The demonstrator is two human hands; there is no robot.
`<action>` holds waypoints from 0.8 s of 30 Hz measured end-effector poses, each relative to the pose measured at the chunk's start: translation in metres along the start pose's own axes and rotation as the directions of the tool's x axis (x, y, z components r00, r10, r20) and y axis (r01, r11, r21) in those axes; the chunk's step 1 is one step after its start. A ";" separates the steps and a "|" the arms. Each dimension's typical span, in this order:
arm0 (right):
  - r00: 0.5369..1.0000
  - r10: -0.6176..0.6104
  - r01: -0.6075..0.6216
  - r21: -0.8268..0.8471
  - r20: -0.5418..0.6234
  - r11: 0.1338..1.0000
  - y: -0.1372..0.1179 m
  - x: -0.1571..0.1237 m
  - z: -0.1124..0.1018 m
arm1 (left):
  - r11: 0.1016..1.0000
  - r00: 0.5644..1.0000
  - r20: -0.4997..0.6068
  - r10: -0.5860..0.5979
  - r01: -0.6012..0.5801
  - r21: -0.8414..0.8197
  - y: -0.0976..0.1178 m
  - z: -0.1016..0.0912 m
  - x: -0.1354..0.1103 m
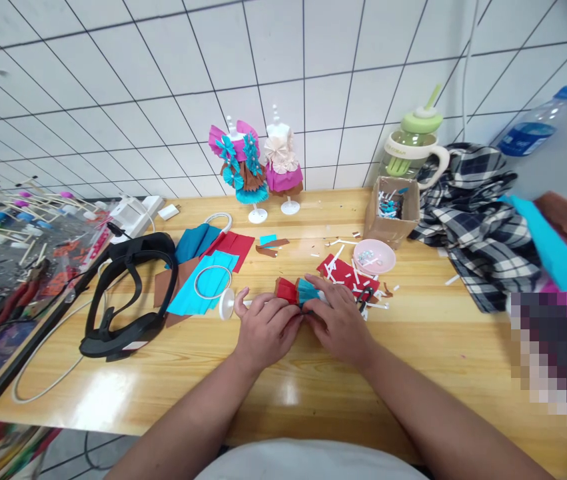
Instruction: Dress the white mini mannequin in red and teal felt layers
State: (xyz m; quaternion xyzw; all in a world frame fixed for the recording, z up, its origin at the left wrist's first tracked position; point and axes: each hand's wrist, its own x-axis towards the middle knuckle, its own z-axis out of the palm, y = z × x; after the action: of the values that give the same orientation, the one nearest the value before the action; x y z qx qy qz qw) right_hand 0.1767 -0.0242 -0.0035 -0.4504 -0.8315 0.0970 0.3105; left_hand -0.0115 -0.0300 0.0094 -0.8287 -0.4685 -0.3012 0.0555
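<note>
My left hand (263, 325) and my right hand (339, 321) meet at the middle of the wooden table (313, 380), both closed on a small pleated red and teal paper piece (296, 291) mounted on a white mannequin stand. The stand lies on its side, its round base (226, 304) pointing left. My fingers pinch the paper folds from either side. Red paper with white scraps (346, 275) lies just behind my right hand.
Two dressed paper mannequins (258, 163) stand by the tiled wall. Teal, red and brown sheets (203, 267), a black headset (128, 300), a pink dish (374, 256), a cardboard box (392, 210), a green mug (413, 150), plaid cloth (478, 220) and a tool tray (8, 280) surround me.
</note>
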 end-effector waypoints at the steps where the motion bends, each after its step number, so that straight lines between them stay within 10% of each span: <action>1: 1.000 -0.002 0.002 -0.002 -0.002 1.000 0.000 0.000 0.000 | 1.000 1.000 -0.001 0.003 -0.003 0.003 0.000 0.000 0.000; 24: 0.996 0.025 -0.027 -0.021 -0.085 0.999 0.002 -0.001 0.001 | 0.987 0.993 0.052 -0.104 0.110 -0.120 -0.003 -0.004 0.000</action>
State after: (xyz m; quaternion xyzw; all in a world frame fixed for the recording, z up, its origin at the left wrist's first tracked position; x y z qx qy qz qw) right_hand 0.1778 -0.0235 -0.0059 -0.4683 -0.8126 0.0728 0.3392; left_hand -0.0153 -0.0295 0.0119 -0.8108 -0.4941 -0.3130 -0.0224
